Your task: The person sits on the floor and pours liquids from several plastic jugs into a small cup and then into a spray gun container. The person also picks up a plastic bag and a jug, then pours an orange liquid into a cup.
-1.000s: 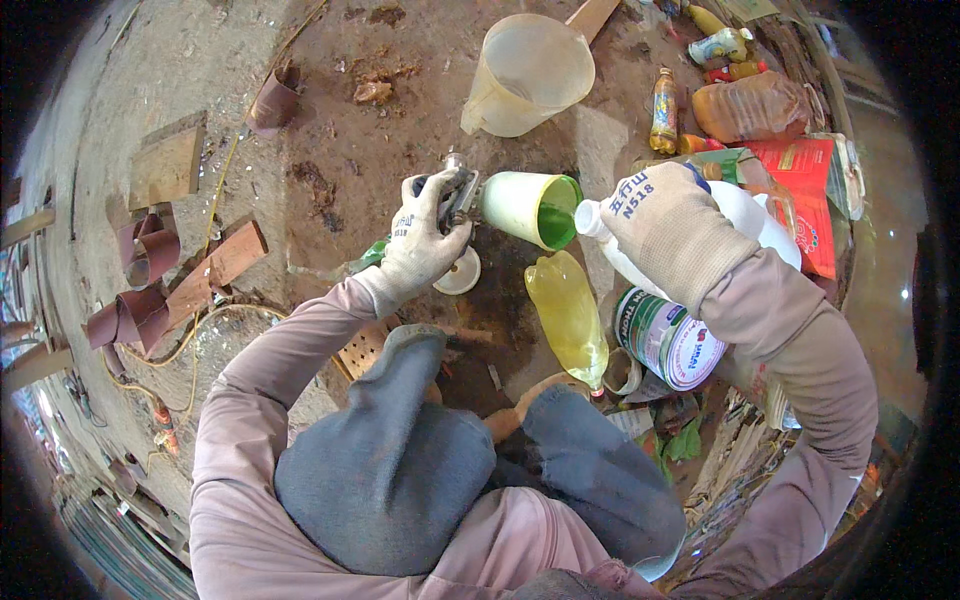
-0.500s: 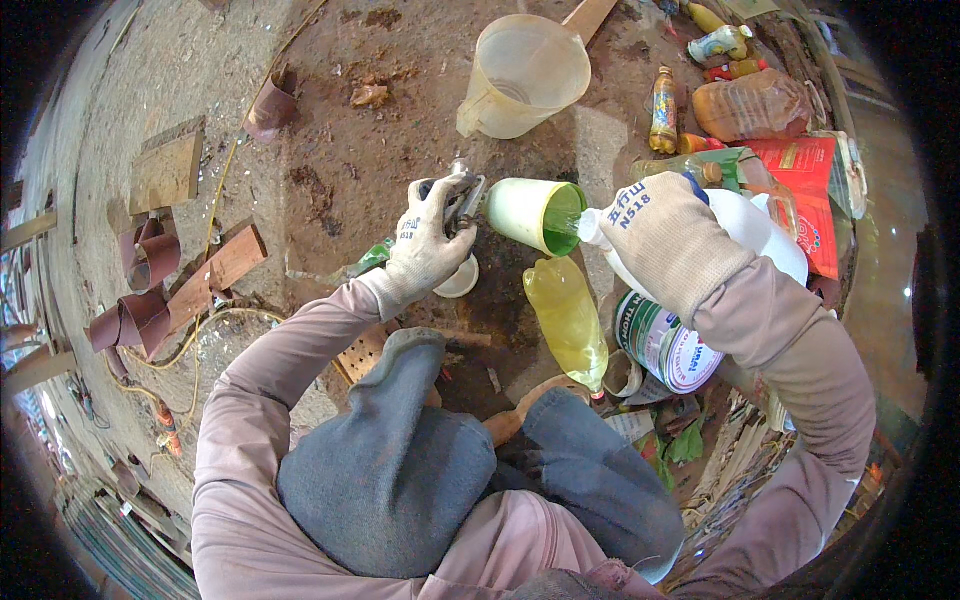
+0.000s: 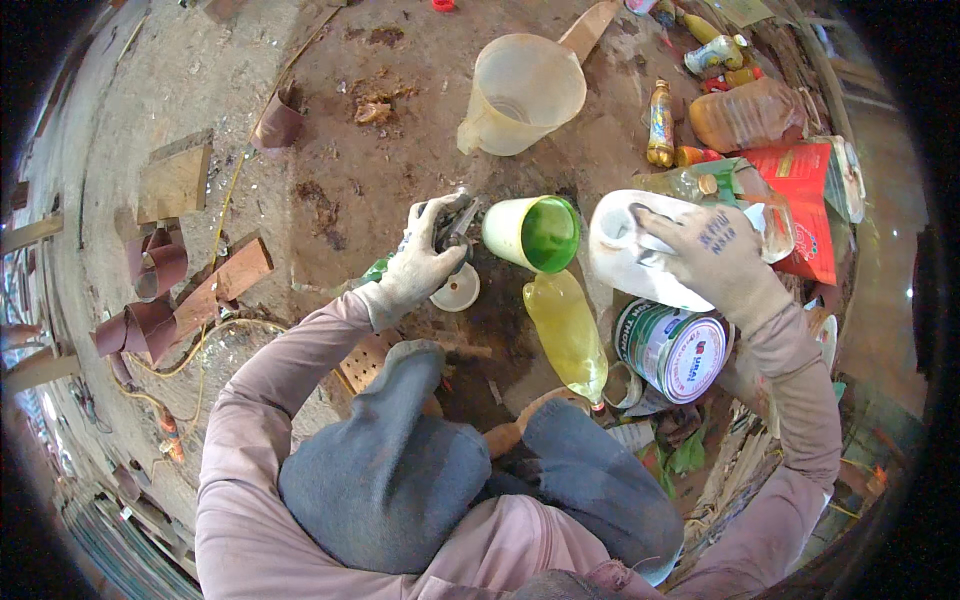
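My gloved left hand (image 3: pixel 428 245) is closed around a grey metal spray gun (image 3: pixel 458 222). Just right of it, the pale cup (image 3: pixel 504 232) is tilted, its green-coated inside facing right; it appears joined to the gun. My gloved right hand (image 3: pixel 708 250) grips a white plastic jug (image 3: pixel 620 262) by its handle. The jug's open mouth is turned upward, apart from the cup. A round whitish lid (image 3: pixel 456 290) lies below my left hand. Between my hands, nearer me, rests a plastic bottle of yellowish liquid (image 3: pixel 566 330).
A labelled paint can (image 3: pixel 672 348) stands below the jug. Ahead is a large translucent measuring jug (image 3: pixel 525 95) with a wooden stick (image 3: pixel 588 28). Several bottles and a red bag (image 3: pixel 795 190) lie at right. Wood pieces (image 3: pixel 175 182) and curled brown sheets (image 3: pixel 160 268) lie at left.
Clear liquid was pouring from the white jug into the cup; the stream has stopped. My right hand has tipped the jug upright, away from the cup. The left hand still holds the gun.
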`<state>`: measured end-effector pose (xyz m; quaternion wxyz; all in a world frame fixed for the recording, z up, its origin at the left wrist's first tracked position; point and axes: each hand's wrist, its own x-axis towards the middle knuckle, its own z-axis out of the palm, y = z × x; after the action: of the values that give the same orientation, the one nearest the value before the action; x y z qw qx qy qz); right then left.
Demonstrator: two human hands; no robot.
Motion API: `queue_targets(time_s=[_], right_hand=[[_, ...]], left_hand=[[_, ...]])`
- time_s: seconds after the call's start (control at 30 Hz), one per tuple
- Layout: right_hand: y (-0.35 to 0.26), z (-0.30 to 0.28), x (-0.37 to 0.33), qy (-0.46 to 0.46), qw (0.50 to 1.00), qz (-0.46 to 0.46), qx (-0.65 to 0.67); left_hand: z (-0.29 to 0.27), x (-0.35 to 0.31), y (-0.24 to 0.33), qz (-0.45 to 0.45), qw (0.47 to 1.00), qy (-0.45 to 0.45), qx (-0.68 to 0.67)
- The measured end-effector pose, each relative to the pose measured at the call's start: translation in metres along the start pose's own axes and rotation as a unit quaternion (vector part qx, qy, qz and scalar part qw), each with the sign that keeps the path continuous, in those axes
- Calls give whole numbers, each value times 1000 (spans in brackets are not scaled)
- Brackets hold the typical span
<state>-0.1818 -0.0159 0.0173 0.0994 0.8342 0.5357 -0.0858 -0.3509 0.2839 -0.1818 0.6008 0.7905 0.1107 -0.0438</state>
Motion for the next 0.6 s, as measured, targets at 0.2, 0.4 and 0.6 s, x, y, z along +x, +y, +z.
queue_targets(time_s=[0.2,0.4,0.6], right_hand=[[53,32,-61,2,997,75,9],[77,-35,-39,-241,959,142,49],[74,-81,181,-15,993,77,93]], left_hand=[[-31,-11,-16,-18,997,16,-74],[-93,-19,-45,-66,960,132,-238],[-144,-12,-72,-37,923,278,-265]])
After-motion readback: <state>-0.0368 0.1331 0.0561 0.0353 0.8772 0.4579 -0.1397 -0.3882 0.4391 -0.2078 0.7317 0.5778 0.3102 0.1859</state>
